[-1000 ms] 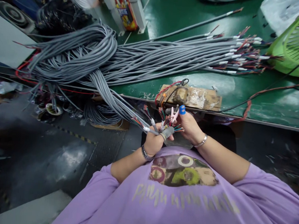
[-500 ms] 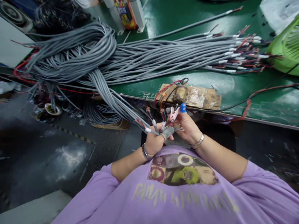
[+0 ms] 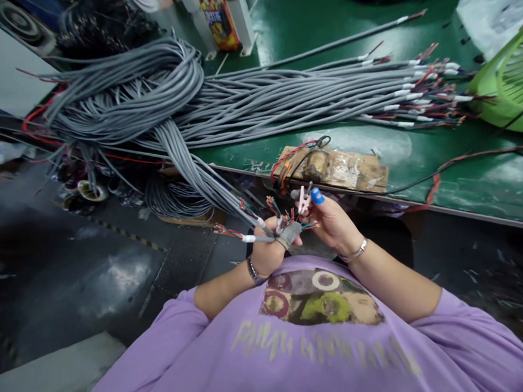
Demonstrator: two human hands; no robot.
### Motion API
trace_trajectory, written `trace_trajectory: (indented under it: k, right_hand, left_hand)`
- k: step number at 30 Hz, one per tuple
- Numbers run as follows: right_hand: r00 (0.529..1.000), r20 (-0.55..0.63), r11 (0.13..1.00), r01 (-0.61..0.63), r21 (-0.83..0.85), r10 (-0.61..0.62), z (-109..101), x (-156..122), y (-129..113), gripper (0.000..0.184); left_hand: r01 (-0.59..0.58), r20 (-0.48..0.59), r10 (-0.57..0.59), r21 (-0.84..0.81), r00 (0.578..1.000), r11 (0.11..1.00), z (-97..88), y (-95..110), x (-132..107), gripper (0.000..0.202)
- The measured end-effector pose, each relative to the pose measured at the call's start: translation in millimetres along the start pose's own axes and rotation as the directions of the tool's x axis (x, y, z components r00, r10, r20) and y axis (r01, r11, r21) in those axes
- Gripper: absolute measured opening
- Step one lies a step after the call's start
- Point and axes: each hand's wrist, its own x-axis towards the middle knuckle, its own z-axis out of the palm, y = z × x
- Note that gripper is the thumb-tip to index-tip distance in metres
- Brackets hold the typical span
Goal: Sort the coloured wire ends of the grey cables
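Note:
My left hand is closed around the stripped ends of several grey cables, its forefinger wrapped in grey tape. Thin coloured wires fan out above its fingers. My right hand, with a blue cap on one fingertip, pinches a small pink clip among those wires. Both hands are held close to my chest, just in front of the bench edge and below a worn wooden block with a metal fitting and red and black leads.
A large bundle of grey cables lies across the green bench, its stripped ends at the right. A green plastic basket stands at the far right. More cable coils hang below the bench on the left, over a dark floor.
One cable end with a white sleeve has swung out to the left of my left hand. My right hand with the clip has shifted slightly; the hands stay together.

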Motion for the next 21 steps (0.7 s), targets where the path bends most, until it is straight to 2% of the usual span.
trace_trajectory:
  k: [3, 7, 11, 16, 21]
  right_hand:
    - [0.999, -0.020, 1.000, 0.028, 0.003, -0.028, -1, 3, 5, 0.051]
    - [1.000, 0.005, 0.998, -0.030, 0.050, 0.029, 3, 7, 4, 0.057]
    - [0.998, 0.020, 0.993, -0.059, 0.104, 0.058, 9, 9, 1, 0.055]
    - [0.995, -0.056, 0.986, -0.067, 0.152, 0.077, 6, 13, 4, 0.047]
    - [0.995, -0.065, 0.985, -0.068, 0.157, 0.079, 5, 11, 8, 0.051]
  left_hand:
    - [-0.016, -0.019, 0.016, 0.035, 1.000, 0.999, 2.9, -3, 2, 0.038]
    - [-0.032, -0.015, 0.033, 0.031, 0.999, 0.999, 7.0, -5, 6, 0.041]
    - [-0.018, -0.023, 0.018, 0.007, 1.000, 1.000, 9.7, -7, 8, 0.041]
    - [-0.016, 0.001, 0.016, 0.044, 1.000, 0.999, 7.7, -16, 7, 0.038]
    - [-0.008, 0.017, 0.007, 0.046, 1.000, 0.999, 5.1, -22, 4, 0.037]
